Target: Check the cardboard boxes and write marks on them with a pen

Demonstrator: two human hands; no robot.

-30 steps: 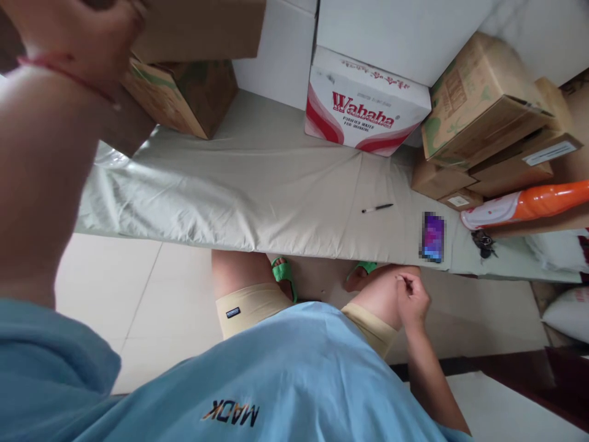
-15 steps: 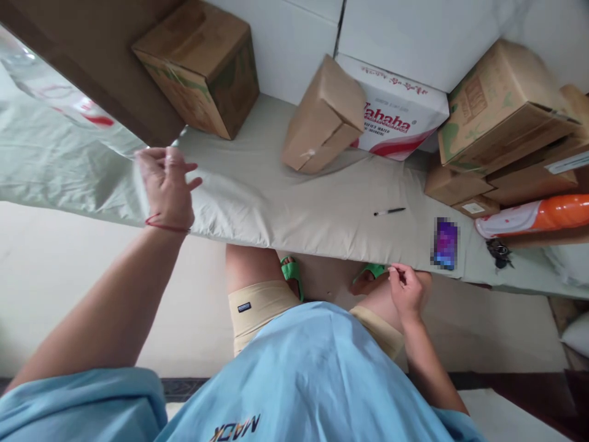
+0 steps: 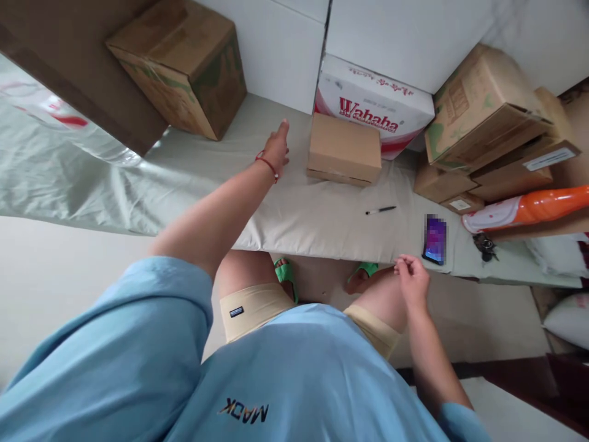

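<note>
My left hand (image 3: pixel 277 147), a red cord on its wrist, reaches over the cloth-covered surface (image 3: pixel 313 215). Its fingers are stretched out and hold nothing. Just right of it, apart from the fingertips, a small brown cardboard box (image 3: pixel 344 147) lies flat in front of a white Wahaha carton (image 3: pixel 375 101). My right hand (image 3: pixel 413 277) rests by my right thigh at the front edge, its fingers loosely curled together with nothing visible in them. A phone (image 3: pixel 435 239) with a blurred screen lies close beyond it, and a black pen (image 3: pixel 381 210) is farther left.
On the left stand a large brown board or box (image 3: pixel 92 67), a cardboard box (image 3: pixel 184 73) and a clear bottle (image 3: pixel 69 120). To the right are stacked cartons (image 3: pixel 483 110), an orange-and-white bottle (image 3: pixel 529 207) and keys (image 3: pixel 485 247). A white wall (image 3: pixel 276 49) closes the back.
The small box was tilted on edge and now lies flat, turned square to the carton. My left hand has swung rightward toward it. My right hand has barely moved.
</note>
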